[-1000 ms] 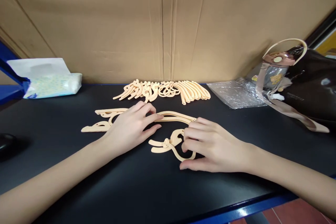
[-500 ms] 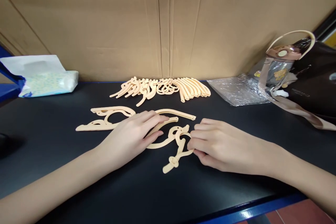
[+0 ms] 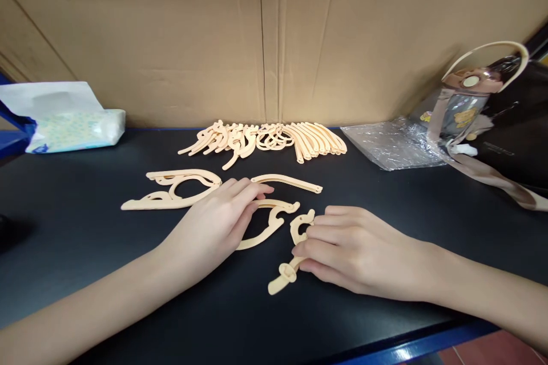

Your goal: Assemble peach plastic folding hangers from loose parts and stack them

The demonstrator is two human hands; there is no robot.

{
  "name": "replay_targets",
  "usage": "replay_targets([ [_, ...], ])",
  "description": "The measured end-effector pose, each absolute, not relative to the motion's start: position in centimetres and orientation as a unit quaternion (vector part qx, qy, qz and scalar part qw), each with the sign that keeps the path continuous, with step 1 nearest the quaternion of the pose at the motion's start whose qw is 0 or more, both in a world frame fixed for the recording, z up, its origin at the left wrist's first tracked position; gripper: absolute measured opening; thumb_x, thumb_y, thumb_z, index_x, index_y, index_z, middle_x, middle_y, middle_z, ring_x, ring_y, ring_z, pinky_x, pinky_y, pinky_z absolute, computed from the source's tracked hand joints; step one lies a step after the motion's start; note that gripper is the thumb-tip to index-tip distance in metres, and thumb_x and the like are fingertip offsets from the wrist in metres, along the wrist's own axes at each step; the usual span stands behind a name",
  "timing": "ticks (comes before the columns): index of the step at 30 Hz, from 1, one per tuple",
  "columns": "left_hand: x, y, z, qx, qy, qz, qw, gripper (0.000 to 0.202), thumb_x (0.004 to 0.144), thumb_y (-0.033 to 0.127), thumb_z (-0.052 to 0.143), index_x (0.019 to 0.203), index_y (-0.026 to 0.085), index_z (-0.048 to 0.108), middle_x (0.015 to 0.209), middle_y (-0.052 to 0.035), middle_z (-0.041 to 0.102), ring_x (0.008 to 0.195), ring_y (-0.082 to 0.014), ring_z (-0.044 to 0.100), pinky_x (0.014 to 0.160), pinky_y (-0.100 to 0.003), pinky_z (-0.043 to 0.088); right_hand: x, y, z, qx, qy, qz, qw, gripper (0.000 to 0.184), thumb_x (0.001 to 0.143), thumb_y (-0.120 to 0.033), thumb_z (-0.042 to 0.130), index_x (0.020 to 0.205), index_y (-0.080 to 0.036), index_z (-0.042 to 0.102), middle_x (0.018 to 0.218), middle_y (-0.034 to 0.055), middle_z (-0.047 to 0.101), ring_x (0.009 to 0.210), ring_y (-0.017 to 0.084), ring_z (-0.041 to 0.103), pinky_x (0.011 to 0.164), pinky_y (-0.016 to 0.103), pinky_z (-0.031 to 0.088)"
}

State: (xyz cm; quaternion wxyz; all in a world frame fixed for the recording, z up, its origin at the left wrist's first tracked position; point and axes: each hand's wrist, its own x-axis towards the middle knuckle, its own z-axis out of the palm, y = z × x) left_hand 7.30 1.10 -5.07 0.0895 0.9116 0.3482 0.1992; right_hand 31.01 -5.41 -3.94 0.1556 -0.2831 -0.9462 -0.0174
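Note:
My left hand [image 3: 216, 227] lies on the black table [image 3: 85, 262], its fingers pressing down on a curved cream plastic hanger arm [image 3: 269, 222]. My right hand [image 3: 346, 248] has its fingers curled and pinched on a cream hook piece [image 3: 289, 268] that sticks out to the lower left. A straight cream arm piece [image 3: 286, 182] lies just beyond both hands. Left of it rests a flat cream hanger section [image 3: 171, 189] with cut-outs.
A row of several cream hanger parts [image 3: 265, 138] lies along the cardboard wall [image 3: 265, 34]. A tissue pack [image 3: 71, 125] sits at far left, a clear plastic bag [image 3: 391, 145] and a bottle with strap [image 3: 464, 105] beside a dark bag [image 3: 514, 137] at right.
My right hand has pulled the hook piece toward me and turned it, so it has come away from the curved arm. My left hand has stayed on the curved arm, shifted slightly nearer.

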Motion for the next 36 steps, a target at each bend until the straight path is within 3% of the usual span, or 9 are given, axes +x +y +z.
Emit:
replay_targets([
  [7, 7.4, 0.9, -5.3, 0.899, 0.375, 0.206, 0.092, 0.029, 0.100, 0.021, 0.034, 0.121, 0.022, 0.053, 0.113, -0.0045, 0.062, 0.101, -0.0215, 0.061, 0.087, -0.039, 0.050, 30.9, -5.9, -3.8, -0.285, -0.940, -0.025, 0.187, 0.020, 0.092, -0.013, 0.050, 0.080, -0.014, 0.067, 0.064, -0.0020, 0.064, 0.052, 0.012, 0.043, 0.059, 0.029, 0.033],
  [11, 7.4, 0.6, -5.1, 0.905, 0.370, 0.200, 0.064, 0.027, 0.097, 0.020, 0.037, 0.117, 0.021, 0.055, 0.107, -0.0050, 0.065, 0.094, -0.0231, 0.063, 0.081, -0.040, 0.052, 30.9, -6.2, -3.5, -0.309, -0.929, -0.031, 0.199, 0.017, 0.089, -0.010, 0.048, 0.081, -0.016, 0.062, 0.061, -0.0038, 0.062, 0.045, 0.011, 0.039, 0.052, 0.027, 0.031],
  [16, 7.4, 0.5, -5.0, 0.884, 0.400, 0.219, 0.103, 0.034, 0.093, 0.022, 0.043, 0.127, 0.025, 0.048, 0.100, -0.0024, 0.069, 0.087, -0.0209, 0.066, 0.074, -0.034, 0.052, 31.0, -6.0, -3.3, -0.351, -0.907, -0.055, 0.226, 0.021, 0.090, -0.005, 0.042, 0.086, -0.017, 0.058, 0.060, -0.0046, 0.061, 0.045, 0.010, 0.046, 0.052, 0.024, 0.033],
  [22, 7.4, 0.7, -5.0, 0.900, 0.380, 0.205, 0.065, 0.030, 0.094, 0.021, 0.042, 0.123, 0.020, 0.049, 0.094, -0.0037, 0.065, 0.089, -0.0234, 0.061, 0.078, -0.038, 0.050, 31.3, -5.7, -3.5, -0.416, -0.886, -0.032, 0.205, 0.025, 0.095, -0.010, 0.040, 0.098, -0.014, 0.065, 0.062, -0.0008, 0.063, 0.049, 0.013, 0.054, 0.052, 0.027, 0.034],
  [28, 7.3, 0.7, -4.9, 0.910, 0.346, 0.220, 0.063, 0.024, 0.099, 0.018, 0.037, 0.115, 0.018, 0.054, 0.104, -0.0055, 0.059, 0.089, -0.0185, 0.062, 0.078, -0.032, 0.050, 30.9, -5.5, -3.1, -0.453, -0.843, 0.127, 0.260, 0.020, 0.096, -0.018, 0.050, 0.096, -0.017, 0.070, 0.071, -0.0013, 0.064, 0.057, 0.009, 0.054, 0.055, 0.022, 0.035],
  [32, 7.3, 0.8, -4.6, 0.906, 0.354, 0.231, 0.025, 0.026, 0.101, 0.019, 0.035, 0.114, 0.019, 0.057, 0.107, -0.0047, 0.057, 0.090, -0.0170, 0.064, 0.075, -0.029, 0.050, 30.8, -5.3, -2.9, -0.488, -0.794, 0.238, 0.273, 0.026, 0.097, -0.020, 0.048, 0.090, -0.018, 0.073, 0.074, -0.0007, 0.063, 0.064, 0.009, 0.054, 0.060, 0.022, 0.038],
  [36, 7.3, 0.6, -4.2, 0.897, 0.359, 0.258, -0.018, 0.024, 0.101, 0.019, 0.037, 0.117, 0.020, 0.055, 0.108, -0.0043, 0.058, 0.092, -0.0181, 0.064, 0.067, -0.027, 0.049, 31.0, -4.9, -3.3, -0.523, -0.719, 0.343, 0.304, 0.029, 0.095, -0.023, 0.048, 0.100, -0.017, 0.075, 0.079, 0.0019, 0.068, 0.065, 0.012, 0.054, 0.056, 0.024, 0.038],
])
